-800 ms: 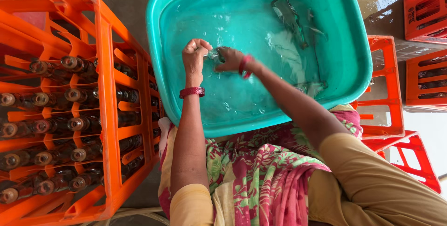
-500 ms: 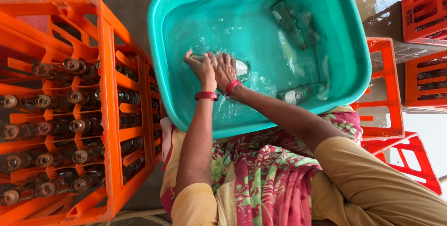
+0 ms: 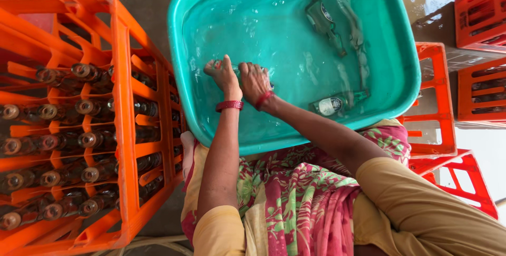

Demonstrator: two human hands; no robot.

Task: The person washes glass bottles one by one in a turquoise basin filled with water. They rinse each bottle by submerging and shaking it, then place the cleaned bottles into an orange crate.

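Both hands are together in the water of the teal tub (image 3: 182, 61), near its left wall. The left hand (image 3: 224, 74) and right hand (image 3: 255, 81) are closed around a bottle (image 3: 237, 69), which lies between them just under the surface and is mostly hidden by the fingers and splashing water. Each wrist wears a red bangle. Three more bottles lie sunk well apart from the hands: one (image 3: 322, 21) toward the tub's far right corner, a clear one (image 3: 356, 34) beside it, and one (image 3: 337, 103) along the near right edge. An orange crate (image 3: 124, 76) filled with bottles stands just beside the tub's left edge.
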